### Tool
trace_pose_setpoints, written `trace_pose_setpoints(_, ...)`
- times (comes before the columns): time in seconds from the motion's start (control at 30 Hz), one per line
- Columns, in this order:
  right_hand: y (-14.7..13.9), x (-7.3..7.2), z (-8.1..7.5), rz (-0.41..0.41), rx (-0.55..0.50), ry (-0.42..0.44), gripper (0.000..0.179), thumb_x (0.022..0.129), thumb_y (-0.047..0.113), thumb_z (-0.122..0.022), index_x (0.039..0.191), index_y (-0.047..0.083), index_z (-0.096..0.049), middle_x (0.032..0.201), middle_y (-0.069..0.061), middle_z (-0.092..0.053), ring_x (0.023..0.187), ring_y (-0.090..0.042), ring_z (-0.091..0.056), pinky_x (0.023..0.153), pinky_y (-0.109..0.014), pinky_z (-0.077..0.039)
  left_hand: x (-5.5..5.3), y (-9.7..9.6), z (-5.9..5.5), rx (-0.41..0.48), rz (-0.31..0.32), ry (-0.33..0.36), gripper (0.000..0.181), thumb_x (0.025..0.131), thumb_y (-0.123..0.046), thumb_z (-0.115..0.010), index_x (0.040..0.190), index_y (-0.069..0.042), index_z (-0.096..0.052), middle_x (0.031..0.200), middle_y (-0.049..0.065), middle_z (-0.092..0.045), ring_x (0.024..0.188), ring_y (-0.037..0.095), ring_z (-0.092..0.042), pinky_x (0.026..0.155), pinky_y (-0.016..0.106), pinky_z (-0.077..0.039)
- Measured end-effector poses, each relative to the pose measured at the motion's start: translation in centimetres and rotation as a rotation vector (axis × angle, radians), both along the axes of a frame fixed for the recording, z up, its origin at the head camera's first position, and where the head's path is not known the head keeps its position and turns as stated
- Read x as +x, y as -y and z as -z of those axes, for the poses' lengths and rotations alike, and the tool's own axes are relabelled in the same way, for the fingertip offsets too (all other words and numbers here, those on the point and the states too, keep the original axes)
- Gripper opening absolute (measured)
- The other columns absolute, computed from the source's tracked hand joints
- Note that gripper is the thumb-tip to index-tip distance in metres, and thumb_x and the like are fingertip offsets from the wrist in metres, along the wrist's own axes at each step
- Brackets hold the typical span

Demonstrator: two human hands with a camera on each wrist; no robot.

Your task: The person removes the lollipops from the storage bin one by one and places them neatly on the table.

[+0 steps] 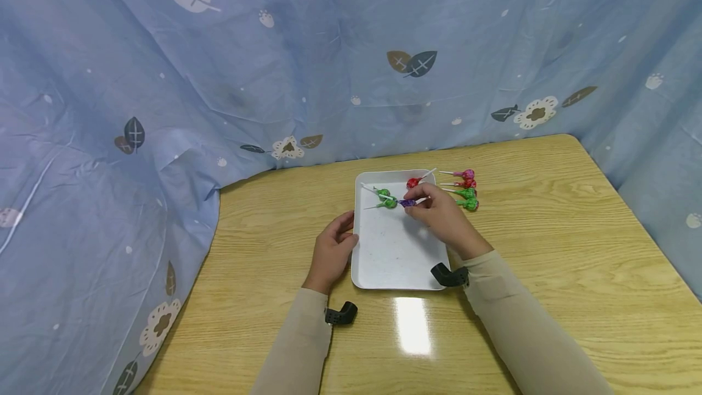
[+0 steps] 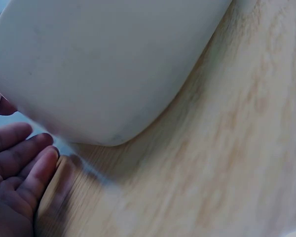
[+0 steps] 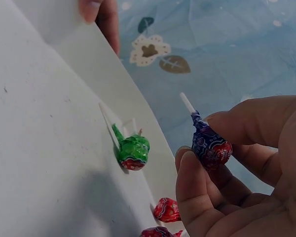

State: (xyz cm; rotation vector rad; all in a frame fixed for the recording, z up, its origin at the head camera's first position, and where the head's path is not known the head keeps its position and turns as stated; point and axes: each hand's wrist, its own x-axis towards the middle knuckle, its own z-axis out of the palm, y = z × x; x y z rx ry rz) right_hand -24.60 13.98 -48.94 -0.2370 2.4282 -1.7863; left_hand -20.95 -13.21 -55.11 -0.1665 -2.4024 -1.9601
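My right hand (image 1: 441,218) pinches a purple-wrapped lollipop (image 3: 209,145) between thumb and fingers, above the upper part of a white tray (image 1: 378,255). The lollipop's white stick (image 3: 187,102) points away from the palm. Close by, green lollipops (image 1: 388,203) lie in the tray, with one white stick crossing over them. A red lollipop (image 1: 414,182) rests in the far right corner, its stick reaching over the rim. At the tray's left side, my left hand (image 1: 333,247) touches the edge with loosely extended fingers, seen also as a relaxed hand (image 2: 19,177) in the left wrist view.
Right of the tray, several lollipops lie in a column: a pink one (image 1: 468,174), a red one (image 1: 470,183) and green ones (image 1: 470,203), sticks toward the tray. The wooden table (image 1: 548,230) meets a blue patterned curtain (image 1: 340,78) at the back and sides.
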Motion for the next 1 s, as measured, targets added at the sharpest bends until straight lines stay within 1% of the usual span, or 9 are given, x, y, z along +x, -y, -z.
trace_pose_setpoints(0.1, -0.1, -0.1, 0.0, 0.005, -0.005, -0.002, 0.023, 0.1, 0.002, -0.075, 0.122, 0.001, -0.069, 0.123, -0.015, -0.066, 0.096, -0.028, -0.06, 0.078, -0.036, -0.05, 0.0, 0.1, 0.0, -0.002, 0.006, -0.004, 0.051, 0.102, 0.0, -0.067, 0.153, -0.005, -0.062, 0.143, 0.013, -0.068, 0.114, 0.03, -0.071, 0.099, 0.045, -0.057)
trace_pose_setpoints(0.43, -0.9, -0.2, -0.3, 0.023, -0.035, 0.004, 0.022, 0.1, 0.001, -0.075, 0.121, 0.0, -0.069, 0.121, -0.016, -0.065, 0.098, -0.031, -0.057, 0.079, -0.038, -0.049, 0.0, 0.0, 0.0, -0.006, -0.001, -0.007, 0.051, 0.102, -0.001, -0.067, 0.153, -0.005, -0.062, 0.143, 0.013, -0.067, 0.118, 0.029, -0.069, 0.102, 0.047, -0.055)
trace_pose_setpoints(0.6, -1.5, -0.2, -0.5, 0.011, -0.047, 0.004, 0.023, 0.102, 0.004, -0.073, 0.124, 0.0, -0.068, 0.129, -0.017, -0.065, 0.102, -0.032, -0.058, 0.082, -0.04, -0.05, 0.0, 0.0, 0.1, -0.002, -0.007, -0.003, 0.051, 0.102, -0.001, -0.068, 0.153, -0.006, -0.063, 0.143, 0.013, -0.068, 0.118, 0.029, -0.069, 0.102, 0.047, -0.054)
trace_pose_setpoints(0.8, -2.1, -0.4, -0.7, 0.022, -0.059, 0.031, 0.025, 0.103, 0.006, -0.072, 0.126, -0.001, -0.067, 0.126, -0.018, -0.064, 0.101, -0.032, -0.061, 0.086, -0.046, -0.055, 0.0, 0.0, 0.1, -0.001, -0.001, 0.0, 0.052, 0.102, -0.001, -0.068, 0.153, -0.006, -0.062, 0.144, 0.013, -0.067, 0.119, 0.03, -0.069, 0.102, 0.046, -0.055)
trace_pose_setpoints(1.0, -2.6, -0.5, -0.9, 0.038, -0.043, 0.034, 0.024, 0.104, 0.008, -0.072, 0.126, 0.0, -0.067, 0.126, -0.017, -0.063, 0.104, -0.031, -0.061, 0.089, -0.05, -0.054, 0.0, 0.1, 0.1, -0.021, 0.001, -0.003, 0.051, 0.103, -0.003, -0.067, 0.153, -0.006, -0.062, 0.143, 0.012, -0.068, 0.117, 0.028, -0.069, 0.101, 0.043, -0.055)
